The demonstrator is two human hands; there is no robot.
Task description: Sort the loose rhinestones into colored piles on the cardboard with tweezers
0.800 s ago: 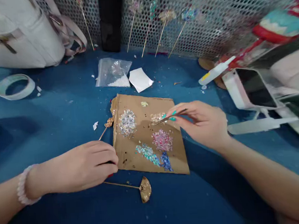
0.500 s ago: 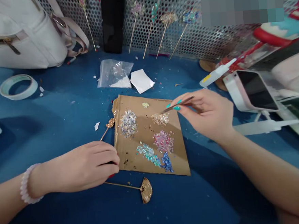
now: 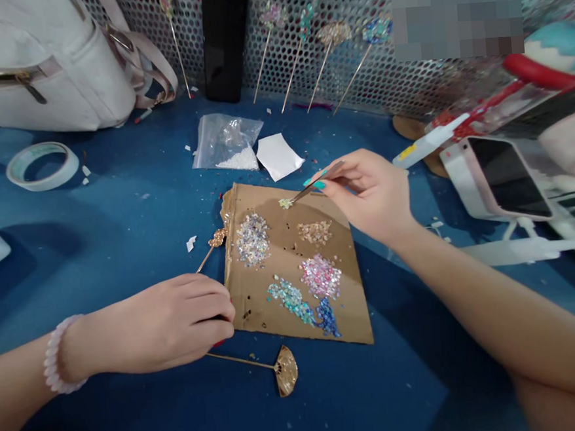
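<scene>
A brown cardboard sheet [image 3: 254, 296] lies on the blue table with small heaps of sequins: silver [image 3: 252, 231], gold [image 3: 315, 232], pink [image 3: 320, 276], teal [image 3: 288, 295] and blue [image 3: 327, 316]. My right hand [image 3: 369, 193] pinches thin tweezers [image 3: 315, 183] whose tip touches a small pale flower piece [image 3: 285, 203] at the sheet's far edge. My left hand [image 3: 169, 322] rests fisted at the sheet's left edge, closed on a gold hairpin [image 3: 211, 250] with an ornate head. A second gold pin with a fan-shaped head [image 3: 284, 370] lies just below my left hand.
A white bag [image 3: 45, 62] and a tape roll [image 3: 42, 165] sit far left. A clear plastic pouch [image 3: 226, 141] and a white paper scrap [image 3: 278, 155] lie behind the sheet. Several decorated pins [image 3: 306, 56] lean on the mesh wall. A phone on a stand [image 3: 504, 174] is at right.
My right hand has carried the tweezers from the gold sequin heap up and left to the pale flower piece at the sheet's far edge. The left hand has stayed put.
</scene>
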